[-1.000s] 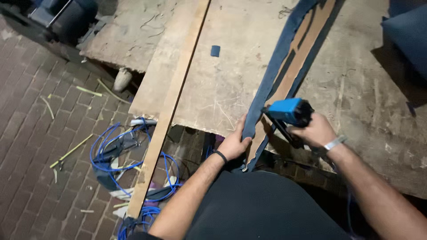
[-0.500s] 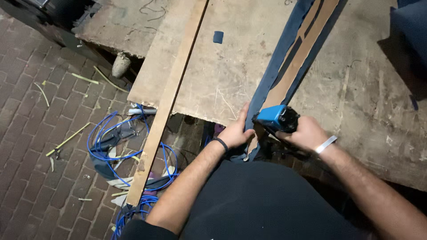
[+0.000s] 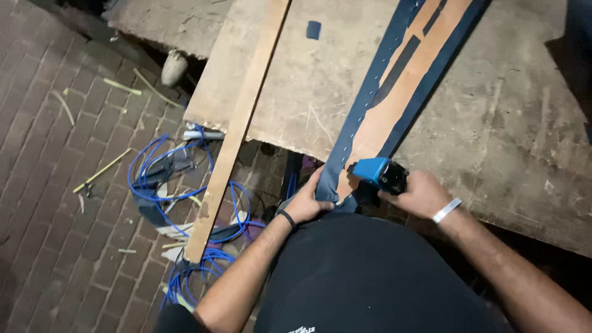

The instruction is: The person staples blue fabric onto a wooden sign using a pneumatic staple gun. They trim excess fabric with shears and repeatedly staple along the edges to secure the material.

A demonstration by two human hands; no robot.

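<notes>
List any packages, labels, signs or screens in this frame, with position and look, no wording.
No packages, signs or screens show.
Print on the person's dark shirt: small white marks at the bottom edge of the frame, mostly cut off.
Blue stapler in the right hand: no label can be made out.

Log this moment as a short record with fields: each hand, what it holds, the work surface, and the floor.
left hand: pinches the near end of the dark blue fabric over the wooden strip
right hand: grips a blue staple gun, its nose against the strip's near end
fabric: a row of small staples runs along its left edge
workbench: worn, scratched board
plank: long, leaning off the bench's left edge down to the floor
floor: brick paving with a coiled blue hose
</notes>
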